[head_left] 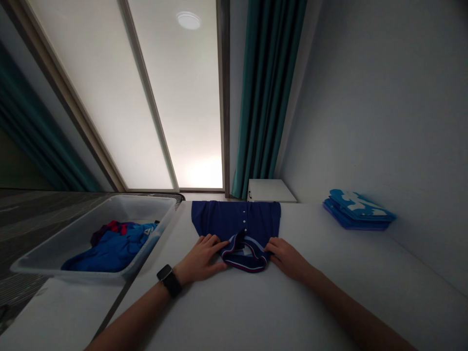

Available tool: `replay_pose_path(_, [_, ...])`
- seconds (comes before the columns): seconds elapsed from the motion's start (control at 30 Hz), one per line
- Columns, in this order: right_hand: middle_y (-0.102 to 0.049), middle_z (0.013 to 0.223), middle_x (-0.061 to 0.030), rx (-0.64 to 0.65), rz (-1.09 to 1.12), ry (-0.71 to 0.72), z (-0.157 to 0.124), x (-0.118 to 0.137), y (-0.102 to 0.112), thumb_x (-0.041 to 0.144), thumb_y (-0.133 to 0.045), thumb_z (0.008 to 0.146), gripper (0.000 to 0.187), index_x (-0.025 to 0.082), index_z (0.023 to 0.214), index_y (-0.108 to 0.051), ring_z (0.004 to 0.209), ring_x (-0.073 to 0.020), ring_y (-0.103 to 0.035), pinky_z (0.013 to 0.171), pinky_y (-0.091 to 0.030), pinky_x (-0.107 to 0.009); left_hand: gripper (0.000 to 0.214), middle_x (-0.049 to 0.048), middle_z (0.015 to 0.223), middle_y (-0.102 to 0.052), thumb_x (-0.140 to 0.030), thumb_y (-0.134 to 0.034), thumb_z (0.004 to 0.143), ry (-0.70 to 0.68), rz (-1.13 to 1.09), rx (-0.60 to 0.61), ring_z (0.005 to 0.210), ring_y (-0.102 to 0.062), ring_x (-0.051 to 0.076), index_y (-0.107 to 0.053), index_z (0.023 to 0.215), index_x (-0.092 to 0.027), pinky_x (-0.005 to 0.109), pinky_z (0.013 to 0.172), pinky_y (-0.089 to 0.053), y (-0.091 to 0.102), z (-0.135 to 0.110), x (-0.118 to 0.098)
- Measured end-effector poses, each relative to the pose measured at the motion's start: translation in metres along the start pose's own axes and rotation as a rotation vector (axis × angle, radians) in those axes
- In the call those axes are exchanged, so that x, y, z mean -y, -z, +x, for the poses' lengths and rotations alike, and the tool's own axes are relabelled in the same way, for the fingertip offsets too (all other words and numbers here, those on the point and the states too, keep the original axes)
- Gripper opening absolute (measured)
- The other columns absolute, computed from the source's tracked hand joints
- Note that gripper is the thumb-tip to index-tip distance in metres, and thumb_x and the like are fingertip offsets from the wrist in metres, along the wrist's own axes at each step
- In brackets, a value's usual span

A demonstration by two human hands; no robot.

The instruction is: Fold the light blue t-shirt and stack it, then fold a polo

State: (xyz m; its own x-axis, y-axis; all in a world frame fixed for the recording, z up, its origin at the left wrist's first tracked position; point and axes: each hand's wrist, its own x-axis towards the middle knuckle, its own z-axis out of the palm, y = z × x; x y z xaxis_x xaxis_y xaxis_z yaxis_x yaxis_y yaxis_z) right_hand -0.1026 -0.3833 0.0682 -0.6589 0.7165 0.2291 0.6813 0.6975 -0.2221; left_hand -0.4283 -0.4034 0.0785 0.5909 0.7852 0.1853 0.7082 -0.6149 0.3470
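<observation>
Currently, the left hand (200, 259) and right hand (287, 259) are pressing open and flat, gripping nothing, on a navy polo shirt (234, 224) lying on a white table (329, 273), its collar label (243, 252) unreadable.

Single head-worn view, looking forward and steeply down from above the person's own forearms, across a white table (321, 302). The left hand (201, 258) and right hand (288, 258) sit near the camera, below frame centre, at a navy polo shirt (236, 224). A frosted window (175, 97) and a teal curtain (266, 87) lie farther off, filling the upper frame.
</observation>
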Motion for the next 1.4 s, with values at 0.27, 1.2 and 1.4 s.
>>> replay_pose_path(0.27, [-0.06, 0.093, -0.0046, 0.045, -0.071, 0.067, -0.032, 0.019, 0.011, 0.002, -0.047, 0.084, 0.024, 0.021, 0.091, -0.06, 0.083, -0.0187, -0.051, 0.074, -0.041, -0.032, 0.053, 0.005, 0.099, -0.053, -0.044, -0.018, 0.101, -0.003, -0.215, 0.075, 0.088, -0.047, 0.02, -0.065, 0.12, -0.029, 0.037, 0.089, -0.038, 0.009, -0.023, -0.023])
replay_pose_path(1.2, [-0.043, 0.148, -0.0083, 0.067, 0.134, 0.067, 0.02, 0.042, -0.016, 0.03, -0.049, 0.095, 0.043, 0.026, 0.138, -0.05, 0.141, -0.0244, -0.031, 0.116, -0.023, -0.052, 0.021, -0.0003, 0.073, -0.06, -0.026, -0.042, 0.087, 0.333, -0.72, -0.119, 0.063, -0.056, 0.013, -0.062, 0.089, -0.017, 0.023, 0.059, -0.043, -0.024, 0.025, -0.041])
replay_pose_path(1.4, [-0.046, 0.147, -0.0039, 0.153, 0.198, 0.097, 0.008, 0.045, -0.006, 0.024, -0.05, 0.095, 0.041, 0.034, 0.134, -0.054, 0.14, -0.023, -0.034, 0.116, -0.019, -0.056, 0.022, -0.0007, 0.068, -0.058, -0.029, -0.044, 0.088, 0.344, -0.769, -0.058, 0.061, -0.054, 0.013, -0.063, 0.086, -0.017, 0.024, 0.057, -0.042, -0.021, 0.01, -0.058])
